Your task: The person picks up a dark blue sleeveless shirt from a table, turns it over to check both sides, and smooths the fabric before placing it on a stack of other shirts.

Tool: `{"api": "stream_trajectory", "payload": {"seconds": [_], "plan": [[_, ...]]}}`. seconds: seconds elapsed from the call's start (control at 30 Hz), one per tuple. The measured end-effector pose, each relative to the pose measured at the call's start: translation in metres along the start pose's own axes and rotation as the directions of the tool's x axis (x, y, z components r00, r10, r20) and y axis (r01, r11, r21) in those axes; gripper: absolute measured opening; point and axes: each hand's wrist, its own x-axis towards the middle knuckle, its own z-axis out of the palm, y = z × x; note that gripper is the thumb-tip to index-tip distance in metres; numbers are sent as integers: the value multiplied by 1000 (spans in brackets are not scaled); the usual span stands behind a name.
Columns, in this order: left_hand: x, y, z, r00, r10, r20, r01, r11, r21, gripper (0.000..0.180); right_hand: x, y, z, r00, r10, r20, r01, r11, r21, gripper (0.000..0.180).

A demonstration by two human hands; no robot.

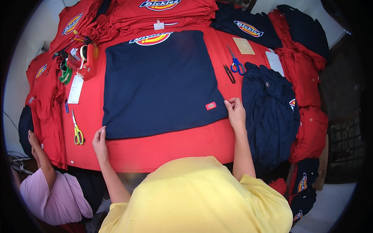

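Observation:
A navy T-shirt (159,81) lies spread flat in front of me on the red cloth-covered table (163,155). Its hem runs along the near side, and part of a printed logo shows at its far edge. My left hand (100,141) pinches the near left corner of the hem. At the near right corner, my right hand (235,110) grips the hem between thumb and fingers. A small red label (210,106) is on the shirt close to my right hand.
Yellow scissors (77,130) lie left, near a red tape dispenser (89,62). Blue-handled scissors (236,64) and black thread snips (229,73) lie right, beside a navy garment heap (268,112). Red shirts (163,15) are piled along the far side. A co-worker (54,190) sits at left.

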Motion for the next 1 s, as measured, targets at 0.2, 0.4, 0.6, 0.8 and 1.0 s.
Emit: {"api": "stream_trajectory", "payload": {"seconds": [0.2, 0.4, 0.6, 0.8, 1.0], "plan": [[5, -23, 4, 978, 175, -113, -152, 970, 188, 18, -14, -19, 21, 942, -336, -6, 319, 899, -299, 23], [11, -27, -3, 973, 142, -183, -109, 978, 180, 18, -6, 21, -4, 943, -282, 176, 305, 945, -119, 11], [8, -27, -3, 981, 80, -179, -59, 991, 118, 21, -22, -14, -95, 569, 7, 822, 17, 1000, -20, 33], [21, 9, 5, 969, -210, -132, 228, 963, 144, 32, -17, 7, -27, 989, -101, 103, 116, 982, -150, 44], [-27, 79, -22, 872, 273, 406, -113, 920, -374, 51, -9, -34, -92, 754, -337, 564, -170, 729, 663, 41]]}}
